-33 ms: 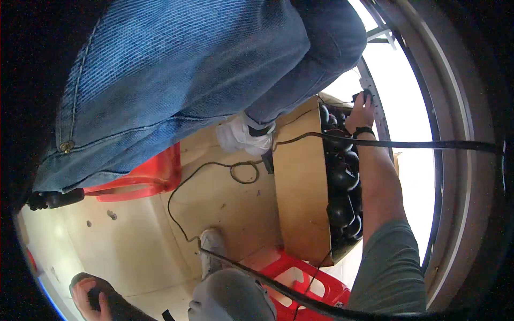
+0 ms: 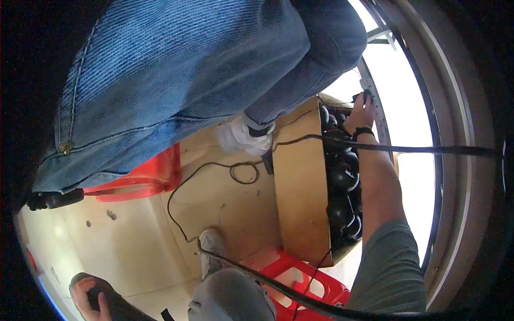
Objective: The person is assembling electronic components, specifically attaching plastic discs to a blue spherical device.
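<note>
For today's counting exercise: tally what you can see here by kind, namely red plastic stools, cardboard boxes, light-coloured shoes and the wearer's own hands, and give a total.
Red plastic stools: 2, one at left, one at the bottom
Cardboard box of dark round items: 1
Light-coloured shoes: 2, and
Hands: 2, left hand, right hand
Total: 7

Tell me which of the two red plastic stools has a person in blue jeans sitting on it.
The red stool at left, under the blue jeans. The other red stool, by the cardboard box, has its seat uncovered.
</note>
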Tool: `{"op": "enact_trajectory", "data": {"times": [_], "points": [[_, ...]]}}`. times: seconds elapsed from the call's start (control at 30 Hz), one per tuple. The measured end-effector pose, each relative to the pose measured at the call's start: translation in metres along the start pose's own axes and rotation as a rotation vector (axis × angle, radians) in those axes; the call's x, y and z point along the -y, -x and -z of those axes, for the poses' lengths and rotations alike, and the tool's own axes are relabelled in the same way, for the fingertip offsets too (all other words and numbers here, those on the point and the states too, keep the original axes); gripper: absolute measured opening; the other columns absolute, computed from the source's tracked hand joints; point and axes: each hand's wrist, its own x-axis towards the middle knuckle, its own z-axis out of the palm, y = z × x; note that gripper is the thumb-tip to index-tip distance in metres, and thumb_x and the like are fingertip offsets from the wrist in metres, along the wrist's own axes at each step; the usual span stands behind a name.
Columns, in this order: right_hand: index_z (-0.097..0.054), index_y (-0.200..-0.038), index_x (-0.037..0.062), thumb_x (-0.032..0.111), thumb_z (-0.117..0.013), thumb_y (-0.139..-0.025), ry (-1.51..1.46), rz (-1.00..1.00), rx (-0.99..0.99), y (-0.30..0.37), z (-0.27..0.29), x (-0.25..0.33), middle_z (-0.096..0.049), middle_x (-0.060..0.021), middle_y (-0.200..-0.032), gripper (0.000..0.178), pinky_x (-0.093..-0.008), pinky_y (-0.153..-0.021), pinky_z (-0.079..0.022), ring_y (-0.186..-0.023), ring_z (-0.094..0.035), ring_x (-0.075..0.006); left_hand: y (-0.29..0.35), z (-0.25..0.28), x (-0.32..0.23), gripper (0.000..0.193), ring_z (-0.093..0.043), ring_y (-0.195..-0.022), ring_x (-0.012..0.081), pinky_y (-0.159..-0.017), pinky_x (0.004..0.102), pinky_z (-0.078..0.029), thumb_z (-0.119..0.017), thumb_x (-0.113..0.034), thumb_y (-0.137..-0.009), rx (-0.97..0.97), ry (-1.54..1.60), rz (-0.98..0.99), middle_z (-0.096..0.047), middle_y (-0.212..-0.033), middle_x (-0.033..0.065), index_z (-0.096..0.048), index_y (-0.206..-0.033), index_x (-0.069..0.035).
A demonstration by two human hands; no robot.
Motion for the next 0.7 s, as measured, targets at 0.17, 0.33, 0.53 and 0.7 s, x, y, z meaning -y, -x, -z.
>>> {"op": "enact_trajectory", "data": {"times": [0.17,0.33,0.53,0.7], "points": [[-0.028,-0.154,-0.0072,0.044,-0.062,-0.090,0.149,-0.034,0.045,-0.002,-0.008,0.002,-0.022,-0.0152,-0.164,0.089,-0.0473,-0.123,-0.023,-0.151,-0.017,-0.0391,0.000,0.006,-0.008,0.017,-0.064,-0.086,0.0315,-0.082,0.0402,-0.052,-0.066,-0.002,-0.088,-0.013,-0.005,-0.044,-0.066,-0.099,0.0180,-0.065,-0.104,0.002],[-0.044,-0.143,-0.0011,0.032,-0.065,-0.090,-0.209,-0.101,-0.132,-0.042,-0.048,-0.015,-0.054,-0.0253,-0.139,0.066,-0.0486,-0.108,-0.045,-0.133,-0.049,-0.0376,0.017,0.001,0.015,0.019,-0.064,-0.092,0.0342,-0.087,0.0431,-0.051,-0.069,-0.007,-0.087,-0.051,0.010,-0.007,-0.068,-0.100,0.0177,-0.067,-0.105,-0.001],[-0.062,-0.115,0.0059,0.059,-0.065,-0.087,-0.201,-0.127,-0.174,-0.080,-0.046,-0.024,-0.064,-0.0190,-0.119,0.060,-0.0463,-0.087,-0.053,-0.110,-0.060,-0.0406,0.030,-0.011,0.028,0.031,-0.056,-0.108,0.0353,-0.104,0.0456,-0.038,-0.070,-0.004,-0.070,-0.114,0.037,0.179,-0.064,-0.106,0.0133,-0.064,-0.100,-0.005],[-0.063,-0.111,0.0060,0.055,-0.064,-0.087,-0.348,-0.092,-0.168,-0.073,-0.031,-0.032,-0.064,-0.0185,-0.114,0.055,-0.0458,-0.085,-0.053,-0.106,-0.061,-0.0396,0.018,0.000,0.026,0.029,-0.059,-0.105,0.0320,-0.097,0.0431,-0.040,-0.072,-0.008,-0.069,-0.018,-0.049,0.155,-0.066,-0.102,0.0114,-0.066,-0.098,-0.008]]}}
